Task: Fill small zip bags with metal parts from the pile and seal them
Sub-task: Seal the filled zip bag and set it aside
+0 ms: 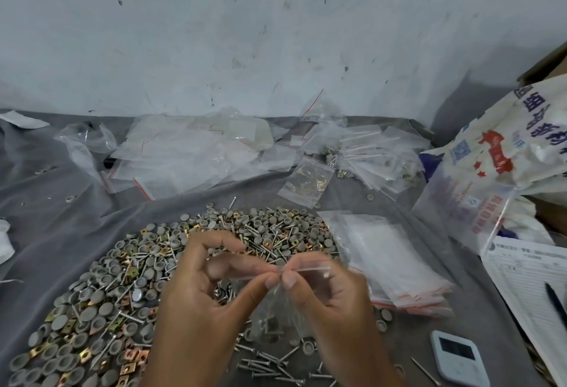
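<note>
A small clear zip bag with a red seal strip hangs between my hands above the pile. My left hand pinches the bag's top edge with thumb and forefinger. My right hand pinches the same strip just to the right. Dark parts show through the bag's lower half. The pile of metal parts, grey caps, brass square plates and nails, spreads over the grey cloth under and left of my hands. A stack of empty zip bags lies to the right of the pile.
Filled and empty zip bags are strewn along the wall at the back. A printed white sack and a clear box stand at the right. A paper form with a pen and a small white device lie at the front right.
</note>
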`<state>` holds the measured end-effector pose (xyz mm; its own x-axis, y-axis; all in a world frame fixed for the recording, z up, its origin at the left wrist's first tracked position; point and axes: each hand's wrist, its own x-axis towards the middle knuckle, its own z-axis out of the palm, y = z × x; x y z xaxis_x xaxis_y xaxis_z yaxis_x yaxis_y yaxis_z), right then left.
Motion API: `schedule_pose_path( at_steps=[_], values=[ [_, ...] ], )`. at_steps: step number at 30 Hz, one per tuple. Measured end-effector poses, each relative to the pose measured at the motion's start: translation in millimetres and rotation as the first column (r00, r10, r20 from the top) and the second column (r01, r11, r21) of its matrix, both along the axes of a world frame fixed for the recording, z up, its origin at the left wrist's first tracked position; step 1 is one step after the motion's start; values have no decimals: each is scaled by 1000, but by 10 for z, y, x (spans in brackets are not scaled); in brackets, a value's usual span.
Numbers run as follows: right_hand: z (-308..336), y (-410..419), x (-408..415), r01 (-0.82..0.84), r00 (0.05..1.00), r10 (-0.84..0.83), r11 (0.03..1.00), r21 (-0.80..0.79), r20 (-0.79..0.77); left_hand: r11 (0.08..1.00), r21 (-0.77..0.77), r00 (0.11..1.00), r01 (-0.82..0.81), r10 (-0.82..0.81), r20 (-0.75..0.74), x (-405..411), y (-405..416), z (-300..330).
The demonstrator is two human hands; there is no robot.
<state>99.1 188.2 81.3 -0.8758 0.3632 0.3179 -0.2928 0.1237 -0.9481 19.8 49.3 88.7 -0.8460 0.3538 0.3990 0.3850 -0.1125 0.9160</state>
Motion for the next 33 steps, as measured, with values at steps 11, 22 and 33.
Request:
schedule_pose_path(
  at_steps=[11,22,33],
  values=[
    [57,119,-72,32,998,-29,997,-66,48,990,-125,982,-60,37,-183,-185,201,16],
    [80,285,-51,50,998,-42,981,-185,45,990,134,999,-31,25,45,-123,327,50],
    [40,379,-2,94,986,-79,991,-96,149,993,113,997,20,-29,76,-233,331,-56]
  ],
)
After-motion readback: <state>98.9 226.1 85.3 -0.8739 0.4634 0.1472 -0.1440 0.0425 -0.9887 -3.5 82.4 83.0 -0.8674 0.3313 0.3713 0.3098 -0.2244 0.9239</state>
